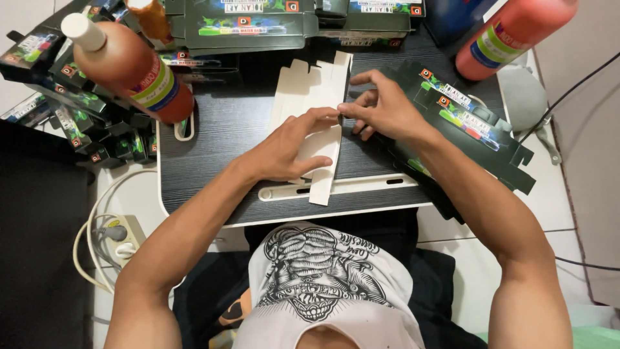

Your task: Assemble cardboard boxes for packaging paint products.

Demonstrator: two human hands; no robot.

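Creasing flat white cardboard blank (314,123)

Two red paint bottles (139,68) (513,32) flank the dark lap desk (219,136); a power strip (126,236) lies on the floor.

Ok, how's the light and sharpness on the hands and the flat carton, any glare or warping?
Head view: even, soft light; left hand and right hand sharp on the flat carton, with only faint shadow beneath. Mild glare on the red bottle. Wide-angle bending stretches the edges, and the desk rim curves.
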